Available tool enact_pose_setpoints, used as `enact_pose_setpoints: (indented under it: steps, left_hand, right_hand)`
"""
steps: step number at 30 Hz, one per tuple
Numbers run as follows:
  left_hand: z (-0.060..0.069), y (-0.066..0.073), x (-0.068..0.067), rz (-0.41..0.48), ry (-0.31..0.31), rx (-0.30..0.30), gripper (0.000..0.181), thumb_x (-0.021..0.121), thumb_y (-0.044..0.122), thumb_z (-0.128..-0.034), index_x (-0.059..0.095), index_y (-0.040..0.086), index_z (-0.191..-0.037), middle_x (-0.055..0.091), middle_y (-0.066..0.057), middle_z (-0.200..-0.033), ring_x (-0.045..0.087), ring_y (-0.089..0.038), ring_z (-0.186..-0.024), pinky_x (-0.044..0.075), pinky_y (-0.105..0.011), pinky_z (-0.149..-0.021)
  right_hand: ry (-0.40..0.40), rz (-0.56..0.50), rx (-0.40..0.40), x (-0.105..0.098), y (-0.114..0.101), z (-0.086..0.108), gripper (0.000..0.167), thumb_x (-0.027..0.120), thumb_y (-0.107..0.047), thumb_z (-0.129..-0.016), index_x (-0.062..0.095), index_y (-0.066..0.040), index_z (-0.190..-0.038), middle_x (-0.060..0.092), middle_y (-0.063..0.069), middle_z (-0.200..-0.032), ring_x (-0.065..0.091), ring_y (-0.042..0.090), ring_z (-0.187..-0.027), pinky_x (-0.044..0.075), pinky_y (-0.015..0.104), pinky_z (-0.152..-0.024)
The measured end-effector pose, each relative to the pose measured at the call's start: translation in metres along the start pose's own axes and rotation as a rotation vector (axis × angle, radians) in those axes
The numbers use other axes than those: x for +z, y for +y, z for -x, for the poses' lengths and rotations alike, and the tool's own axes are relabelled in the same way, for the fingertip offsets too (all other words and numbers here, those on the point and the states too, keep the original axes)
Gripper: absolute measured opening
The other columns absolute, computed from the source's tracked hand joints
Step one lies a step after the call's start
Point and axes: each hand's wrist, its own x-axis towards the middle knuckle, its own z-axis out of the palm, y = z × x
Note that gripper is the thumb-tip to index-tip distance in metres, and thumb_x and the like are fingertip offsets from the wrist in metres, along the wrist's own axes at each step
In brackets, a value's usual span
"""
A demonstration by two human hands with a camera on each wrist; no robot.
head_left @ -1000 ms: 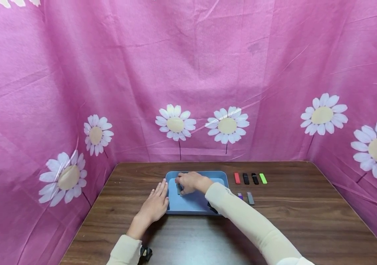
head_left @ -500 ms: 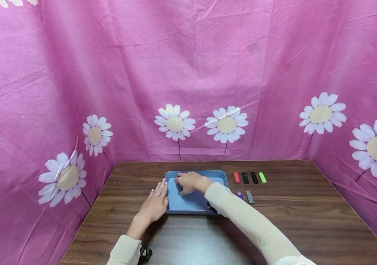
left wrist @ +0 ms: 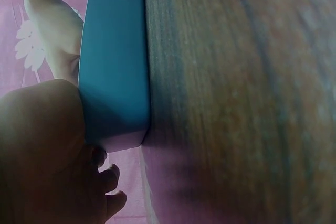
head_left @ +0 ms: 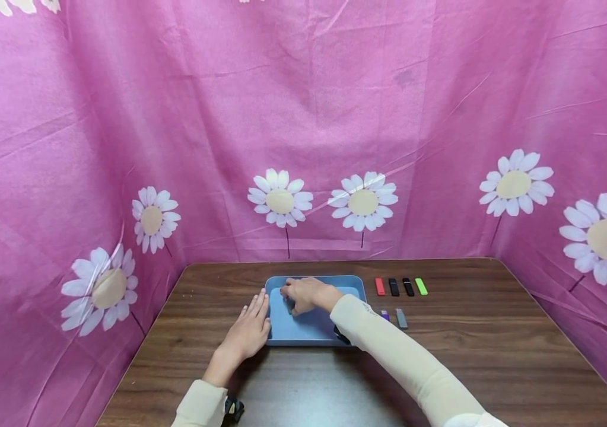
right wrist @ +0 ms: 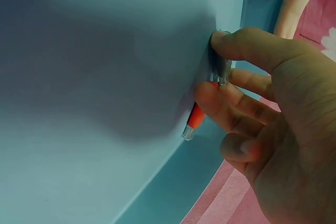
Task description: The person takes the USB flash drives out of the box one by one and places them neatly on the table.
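Note:
In the head view, my right hand (head_left: 308, 294) reaches into a shallow blue tray (head_left: 308, 342) near its left side. Thumb and fingers pinch a grey USB flash drive (right wrist: 222, 66), seen in the right wrist view. Right beside it in the tray lies a red USB flash drive (right wrist: 196, 117), partly covered by a fingertip. My left hand (head_left: 248, 333) lies against the tray's left side with its fingers straight. The left wrist view shows this hand (left wrist: 47, 145) touching the tray's outer wall (left wrist: 116, 61).
Right of the tray on the wooden table (head_left: 463, 356) lie more flash drives: a red one (head_left: 380, 287), two black ones (head_left: 394, 287), a lime green one (head_left: 421, 286), a purple one (head_left: 385, 315) and a grey one (head_left: 401, 318). A pink flowered cloth (head_left: 314, 118) hangs behind.
The grey flash drive under my right hand has turned slightly at its near end inside the tray. My left hand keeps its place, and the view has shifted a little.

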Motion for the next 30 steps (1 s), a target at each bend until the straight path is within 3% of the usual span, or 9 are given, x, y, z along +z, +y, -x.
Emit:
enact_pose_setpoints:
  steps: [7,19,26,30]
  left_hand:
    - [0.001,0.001,-0.001,0.002,0.004,0.001,0.06,0.042,0.02,-0.1128,0.03,-0.007,-0.164,0.02,-0.02,-0.177,0.025,-0.042,-0.163,0.026,-0.062,-0.131]
    - [0.001,0.002,-0.001,0.014,0.021,0.013,0.059,0.042,0.02,-0.1126,0.032,-0.008,-0.163,0.023,-0.021,-0.176,0.027,-0.043,-0.162,0.026,-0.064,-0.13]
    - [0.001,0.003,0.0,-0.003,0.012,0.001,0.059,0.043,0.022,-0.1134,0.032,-0.007,-0.163,0.023,-0.02,-0.177,0.027,-0.042,-0.162,0.026,-0.062,-0.131]
    - [0.0,0.003,0.0,-0.014,0.014,0.0,0.059,0.043,0.022,-0.1135,0.032,-0.007,-0.164,0.023,-0.021,-0.177,0.027,-0.042,-0.162,0.026,-0.062,-0.131]
  right_hand:
    - [0.021,-0.009,-0.001,-0.002,0.002,0.005,0.056,0.082,-0.036,-0.094,0.065,-0.022,-0.145,0.063,-0.001,-0.135,0.062,0.007,-0.1,0.059,0.032,-0.096]
    - [0.032,-0.051,0.001,-0.007,0.005,0.018,0.058,0.084,-0.034,-0.092,0.064,-0.021,-0.146,0.062,0.0,-0.134,0.058,0.008,-0.089,0.059,0.03,-0.09]
    - [0.072,-0.058,-0.004,-0.008,0.012,0.026,0.052,0.086,-0.035,-0.089,0.069,-0.018,-0.134,0.062,-0.001,-0.115,0.055,0.009,-0.077,0.053,0.026,-0.071]
    - [0.102,-0.051,-0.013,-0.009,0.016,0.032,0.05,0.086,-0.035,-0.088,0.069,-0.017,-0.132,0.061,-0.001,-0.113,0.055,0.008,-0.076,0.052,0.027,-0.07]
